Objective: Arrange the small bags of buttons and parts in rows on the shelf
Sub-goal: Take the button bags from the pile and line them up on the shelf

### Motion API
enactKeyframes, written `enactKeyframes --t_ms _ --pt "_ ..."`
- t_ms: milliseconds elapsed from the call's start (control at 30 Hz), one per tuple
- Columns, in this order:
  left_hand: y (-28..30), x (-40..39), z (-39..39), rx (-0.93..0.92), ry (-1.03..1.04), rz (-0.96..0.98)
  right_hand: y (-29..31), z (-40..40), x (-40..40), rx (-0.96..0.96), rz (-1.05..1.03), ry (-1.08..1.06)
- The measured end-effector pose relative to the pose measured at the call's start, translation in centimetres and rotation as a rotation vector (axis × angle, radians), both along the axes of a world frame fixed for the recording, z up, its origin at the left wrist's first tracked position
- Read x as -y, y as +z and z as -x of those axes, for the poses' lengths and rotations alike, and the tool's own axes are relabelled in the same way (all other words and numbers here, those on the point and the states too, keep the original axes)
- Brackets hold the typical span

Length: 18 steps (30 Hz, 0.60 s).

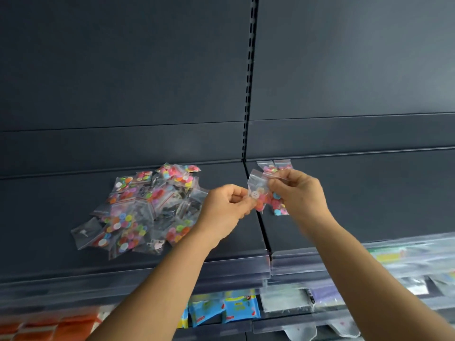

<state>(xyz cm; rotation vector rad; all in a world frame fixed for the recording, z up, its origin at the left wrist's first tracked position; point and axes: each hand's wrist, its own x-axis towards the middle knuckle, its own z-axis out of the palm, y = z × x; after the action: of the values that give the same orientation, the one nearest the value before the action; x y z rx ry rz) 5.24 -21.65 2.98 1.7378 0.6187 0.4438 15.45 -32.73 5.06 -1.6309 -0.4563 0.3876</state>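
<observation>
Dark matte metal shelving fills the view, its back panel split by a slotted upright, with a flat shelf at chest height. Two bare forearms reach up to it. The left hand curls its fingers and pinches the lower corner of a small clear zip bag of pastel buttons, a white button showing just at its fingertips. The right hand has its fingers curled too, pinching the top edges of that bag and of a second bag that hangs below its knuckles. Just behind the right fingers, two bags lie side by side against the back panel, seemingly the start of a row. Well to the left of the left hand sits a loose heap of bags, glossy crinkled plastic with red seal strips, some packed with bright round buttons, others holding dark or silvery parts. By this look the job has barely begun: nearly all bags remain unsorted. Below the fingers, clear plastic price rails edge the shelf, with blurred coloured packets underneath.
</observation>
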Motion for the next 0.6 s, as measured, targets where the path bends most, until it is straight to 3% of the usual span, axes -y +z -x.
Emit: enactKeyframes --t_ms 600 --pt "-0.4 5.3 -3.9 -0.011 0.120 0.155 -1.0 -4.8 5.9 -0.017 0.037 -0.031"
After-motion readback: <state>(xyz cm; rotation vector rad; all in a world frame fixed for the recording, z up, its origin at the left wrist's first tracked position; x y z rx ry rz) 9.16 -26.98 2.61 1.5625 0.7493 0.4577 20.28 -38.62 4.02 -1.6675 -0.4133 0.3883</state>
